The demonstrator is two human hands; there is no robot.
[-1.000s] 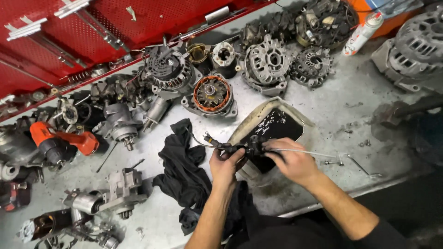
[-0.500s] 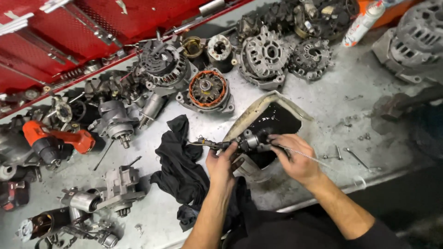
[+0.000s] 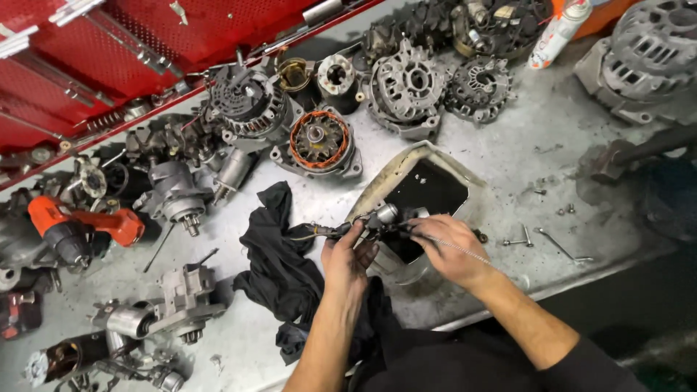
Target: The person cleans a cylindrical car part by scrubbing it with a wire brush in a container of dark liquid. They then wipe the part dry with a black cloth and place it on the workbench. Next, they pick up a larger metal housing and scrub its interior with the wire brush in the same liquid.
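My left hand (image 3: 347, 255) grips a small dark metal part with a wire lead (image 3: 380, 218) just above the near rim of a dirty white tub (image 3: 392, 174) that holds black liquid. The wire trails left toward a black rag (image 3: 279, 254). My right hand (image 3: 449, 247) holds the same part from the right, fingers closed on its end, and also pinches a thin metal rod (image 3: 472, 252) that sticks out to the right. Both hands meet over the tub's near side.
Alternator housings (image 3: 403, 83), a copper-wound stator (image 3: 318, 141) and starter motors (image 3: 174, 196) crowd the grey bench. An orange power tool (image 3: 72, 225) lies left. A spray can (image 3: 553, 33) stands at back right. Loose bolts and a small wrench (image 3: 559, 247) lie right of the tub.
The part has been turned in my hands, showing a round silvery end, and lifted slightly over the tub. The view has shifted a little to the right.
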